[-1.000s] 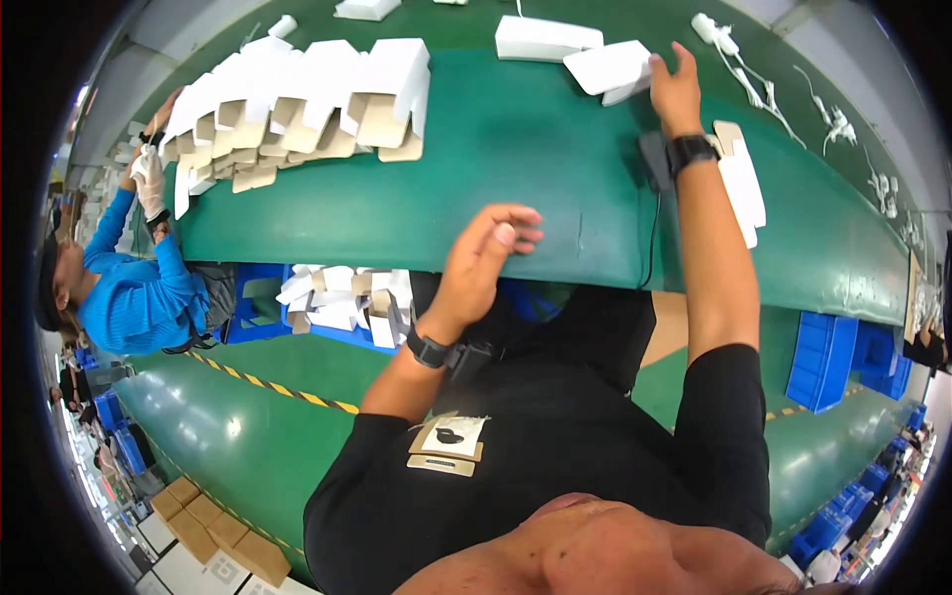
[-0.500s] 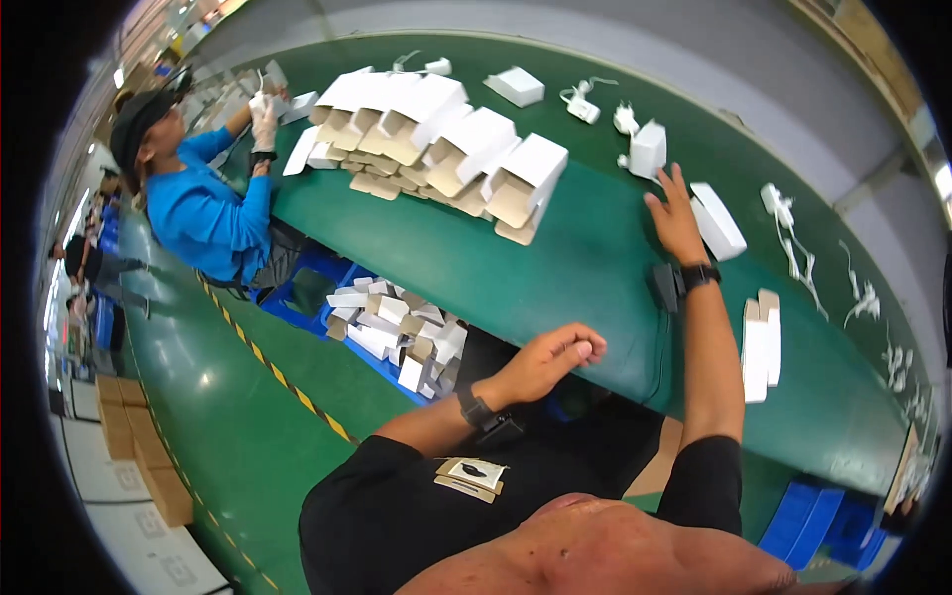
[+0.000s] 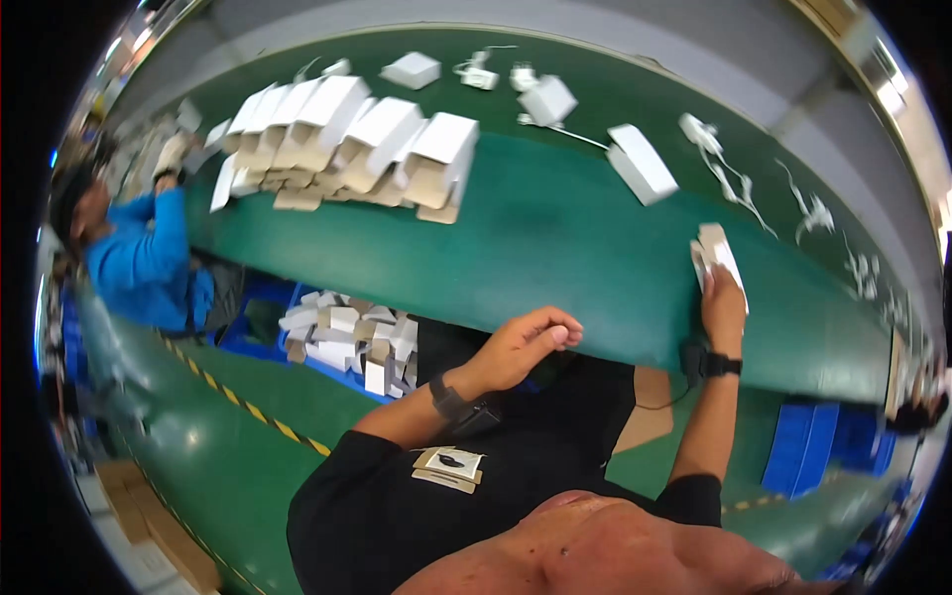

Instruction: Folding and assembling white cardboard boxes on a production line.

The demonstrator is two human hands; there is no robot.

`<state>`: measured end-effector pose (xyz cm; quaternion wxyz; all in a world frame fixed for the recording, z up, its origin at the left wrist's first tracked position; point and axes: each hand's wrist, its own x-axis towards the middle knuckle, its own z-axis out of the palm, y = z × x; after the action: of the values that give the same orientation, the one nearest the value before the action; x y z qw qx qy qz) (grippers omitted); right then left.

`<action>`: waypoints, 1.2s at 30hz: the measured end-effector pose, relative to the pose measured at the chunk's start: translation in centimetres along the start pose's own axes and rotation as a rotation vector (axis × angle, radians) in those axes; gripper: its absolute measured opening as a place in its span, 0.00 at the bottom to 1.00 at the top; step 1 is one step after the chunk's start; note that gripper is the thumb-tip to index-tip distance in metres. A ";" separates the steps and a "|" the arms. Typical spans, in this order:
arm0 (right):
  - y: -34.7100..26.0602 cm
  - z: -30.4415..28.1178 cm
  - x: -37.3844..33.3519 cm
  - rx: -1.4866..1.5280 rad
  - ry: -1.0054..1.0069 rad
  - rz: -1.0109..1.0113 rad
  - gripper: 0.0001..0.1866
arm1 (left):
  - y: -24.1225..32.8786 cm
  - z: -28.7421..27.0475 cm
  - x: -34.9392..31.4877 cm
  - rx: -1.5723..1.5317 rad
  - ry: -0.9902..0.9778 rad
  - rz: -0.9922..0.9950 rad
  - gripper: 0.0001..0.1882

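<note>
My right hand (image 3: 725, 302) is closed round the near part of a narrow white carton (image 3: 716, 246) with brown inner flaps, toward the right of the green table. Its far end sticks out beyond my fingers. Just over the table's front edge, my left hand (image 3: 534, 345) is curled in, thumb against the fingers, and nothing shows in it. Farther back lies another white box (image 3: 642, 165), apart from both hands. A smaller white box (image 3: 548, 101) rests by a white plug adapter (image 3: 523, 76), with a white cable running toward the other box.
Open white boxes (image 3: 436, 139) are stacked at the back left. White adapters with cables (image 3: 716, 159) line the far side. Below the table, a blue bin (image 3: 372, 382) holds white cartons. A co-worker in blue (image 3: 149, 258) stands at the left. Blue crates (image 3: 799, 448) sit at the right.
My right hand has come back from beside the white boxes at the rear to the narrow carton and closed on it. My left hand keeps its curled pose. The view has turned right.
</note>
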<state>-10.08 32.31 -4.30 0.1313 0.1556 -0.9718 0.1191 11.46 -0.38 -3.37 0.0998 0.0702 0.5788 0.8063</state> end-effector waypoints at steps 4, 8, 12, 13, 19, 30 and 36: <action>-9.3 -6.4 -3.0 0.118 0.169 0.119 0.16 | 0.5 1.5 1.6 0.038 0.051 0.120 0.30; -18.7 -7.3 -9.3 0.720 0.090 -0.143 0.15 | 1.2 3.2 3.0 0.042 0.176 0.301 0.48; -20.8 -7.3 -10.3 1.135 -0.057 -0.201 0.17 | 2.4 2.9 2.7 -0.098 0.133 0.225 0.55; -20.1 -7.1 -9.8 1.270 -0.127 -0.186 0.17 | 2.7 2.5 1.9 -0.145 0.128 0.179 0.55; -20.4 -6.7 -7.6 0.932 -0.015 -0.488 0.19 | 2.2 0.7 -2.4 -0.336 -0.013 -0.115 0.60; -15.0 -8.7 -6.2 0.929 -0.845 -0.384 0.20 | 1.5 1.4 -2.0 0.017 -0.020 -0.086 0.60; -16.3 -5.6 -9.9 1.471 -0.485 -0.006 0.16 | 0.7 3.8 -0.4 0.075 0.227 0.186 0.50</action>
<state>5.64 21.44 1.13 -0.2222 0.2274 -0.6437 0.6961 12.63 2.81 -1.52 -0.0440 0.0356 0.6071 0.7926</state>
